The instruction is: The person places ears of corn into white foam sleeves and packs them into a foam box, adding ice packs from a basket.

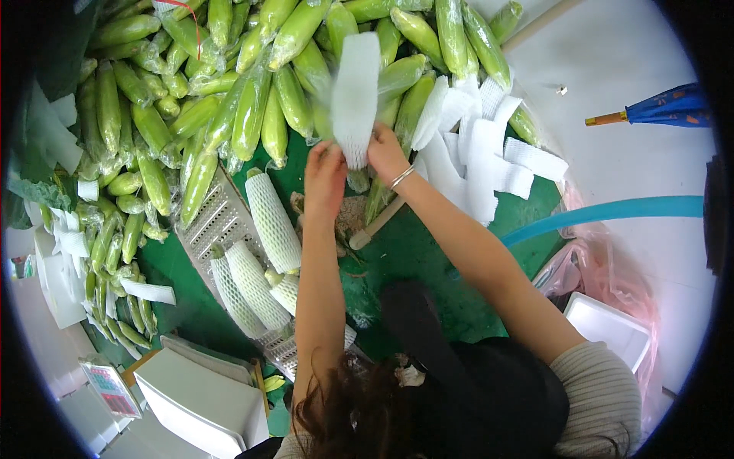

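Observation:
A white foam net sleeve (pixel 356 97) stands out between my two hands, blurred at its upper part. My left hand (pixel 325 172) grips its lower left edge, and my right hand (pixel 387 150), with a bangle at the wrist, pinches its lower right edge. Just below the sleeve a green tip shows; whether it lies inside the sleeve cannot be told. Film-wrapped green vegetables, apparently corn ears in husk (pixel 250 115), are heaped beyond my hands. Several more in foam nets (pixel 274 224) lie on a perforated metal rack (pixel 215 215) at the left.
Loose foam sleeves (pixel 481 166) are piled at the right on the green surface (pixel 418 258). A pale pipe (pixel 375 225) lies near my right wrist. Further right are a teal hose (pixel 608 209), a blue umbrella (pixel 665 109), pink plastic (pixel 596 264) and a white tray (pixel 608 330). White boxes (pixel 195 396) stand lower left.

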A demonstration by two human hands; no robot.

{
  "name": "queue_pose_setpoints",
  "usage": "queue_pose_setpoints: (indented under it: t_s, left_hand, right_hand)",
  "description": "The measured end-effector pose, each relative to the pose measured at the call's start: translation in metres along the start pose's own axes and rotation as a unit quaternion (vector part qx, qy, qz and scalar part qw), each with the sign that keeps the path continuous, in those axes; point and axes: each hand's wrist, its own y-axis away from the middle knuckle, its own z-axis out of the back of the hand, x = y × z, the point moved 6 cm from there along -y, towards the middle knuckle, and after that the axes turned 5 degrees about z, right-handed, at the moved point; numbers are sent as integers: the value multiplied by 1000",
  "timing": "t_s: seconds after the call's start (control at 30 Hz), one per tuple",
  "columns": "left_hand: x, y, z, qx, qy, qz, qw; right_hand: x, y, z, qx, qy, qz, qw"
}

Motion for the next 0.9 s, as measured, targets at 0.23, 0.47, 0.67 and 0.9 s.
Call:
queue_pose_setpoints:
  t_s: [0.23,0.47,0.67,0.9]
  left_hand:
    - [19,-12,4,-105,-27,177,978]
    - [41,-16,108,-270,-368,12,890]
    - [39,19,9,4,-848,16,531]
    - [-52,92,-71,49,-910,-76,406]
  right_hand:
    - [42,4,14,-46,161,147,975]
    - [29,17,-6,79,377,53,921]
    - [36,48,8,111,441,41,890]
    - [115,92,-76,190,277,107,936]
